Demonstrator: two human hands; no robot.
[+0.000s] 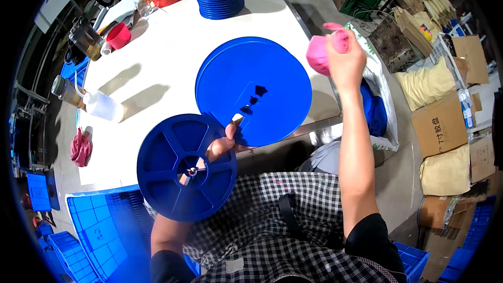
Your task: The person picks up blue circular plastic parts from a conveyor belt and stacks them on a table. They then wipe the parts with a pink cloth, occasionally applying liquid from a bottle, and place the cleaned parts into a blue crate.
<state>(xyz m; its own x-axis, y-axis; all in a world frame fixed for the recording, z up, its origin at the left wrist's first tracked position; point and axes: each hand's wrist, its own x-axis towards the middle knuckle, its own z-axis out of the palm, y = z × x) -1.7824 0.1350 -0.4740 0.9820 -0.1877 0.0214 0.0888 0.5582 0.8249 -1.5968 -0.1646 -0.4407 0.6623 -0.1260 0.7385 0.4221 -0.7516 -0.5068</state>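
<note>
My left hand (220,147) is closed, partly hidden behind a dark blue spoked plastic reel disc (173,141) at the front of the table. Its thumb lies across that disc, and its white-covered tip touches the near edge of a larger flat blue disc (225,84). Skin shows through the hub openings. Dark cut-outs mark the flat disc's middle; a second rim shows beneath it. To the right, raised above the table corner, my right hand (348,65) grips a bunched pink cloth (318,55).
A stack of blue discs (221,0) stands at the far side. Along the left edge are a white squeeze bottle (104,106), jars, a red cup (119,35) and a crumpled red cloth (81,148). Blue crates (99,236) sit lower left; a white sack (385,120) and cartons lie right.
</note>
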